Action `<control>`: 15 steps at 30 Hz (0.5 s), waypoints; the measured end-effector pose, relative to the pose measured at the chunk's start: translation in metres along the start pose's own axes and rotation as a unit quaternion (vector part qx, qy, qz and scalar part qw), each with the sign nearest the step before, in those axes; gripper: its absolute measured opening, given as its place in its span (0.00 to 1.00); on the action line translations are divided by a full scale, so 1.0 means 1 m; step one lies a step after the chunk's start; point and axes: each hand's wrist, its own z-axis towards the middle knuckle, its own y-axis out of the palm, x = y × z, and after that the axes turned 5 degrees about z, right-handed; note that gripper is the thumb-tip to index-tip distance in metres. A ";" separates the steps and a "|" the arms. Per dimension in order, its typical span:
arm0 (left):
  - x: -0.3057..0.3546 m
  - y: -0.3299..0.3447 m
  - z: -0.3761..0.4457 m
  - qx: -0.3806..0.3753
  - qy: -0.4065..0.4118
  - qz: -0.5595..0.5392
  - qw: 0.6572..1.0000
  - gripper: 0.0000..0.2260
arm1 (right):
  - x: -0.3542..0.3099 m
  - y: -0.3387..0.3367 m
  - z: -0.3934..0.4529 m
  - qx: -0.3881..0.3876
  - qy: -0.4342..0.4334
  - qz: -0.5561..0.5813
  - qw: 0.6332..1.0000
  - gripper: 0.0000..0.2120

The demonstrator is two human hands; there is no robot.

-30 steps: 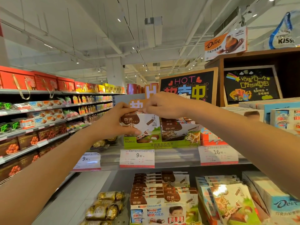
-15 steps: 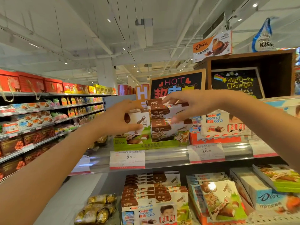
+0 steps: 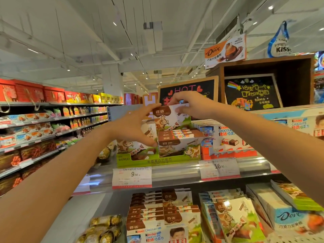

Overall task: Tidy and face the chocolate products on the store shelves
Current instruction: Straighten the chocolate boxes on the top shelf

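Below both hands sat the green display tray (image 3: 157,161) on the shelf edge, holding cow-printed chocolate boxes stacked flat and upright; to the right of the right hand stood the Kinder boxes (image 3: 228,135). The chocolate box (image 3: 166,118) in hand was raised above the tray, tilted, its front facing the camera. It looked like a light, stiff carton, likely easy to dent at the corners and a little slick, so a pinch on opposite edges seemed the safest hold. Both arms reached forward and up. The left hand (image 3: 133,127) had its fingers curled at the box's left edge, thumb low near the tray stack. The right hand (image 3: 191,106) pinched the top right corner from above, fingers bent over it.
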 end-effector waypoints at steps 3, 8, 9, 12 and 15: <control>0.004 0.001 0.000 -0.018 0.000 -0.008 1.000 0.50 | 0.005 0.004 -0.002 0.011 0.001 -0.004 1.000 0.08; 0.007 0.007 0.000 0.019 0.010 0.009 1.000 0.47 | 0.004 0.013 -0.013 0.038 0.002 0.024 0.999 0.10; 0.006 0.008 0.000 0.029 0.015 0.017 0.999 0.45 | 0.003 0.016 -0.016 0.043 0.002 0.028 0.999 0.11; 0.007 0.010 -0.002 0.048 0.029 0.025 0.998 0.39 | 0.000 0.019 -0.025 0.051 -0.010 0.029 0.998 0.12; 0.010 0.011 -0.006 0.059 0.045 0.040 0.996 0.37 | -0.003 0.015 -0.032 0.031 -0.015 0.024 0.999 0.15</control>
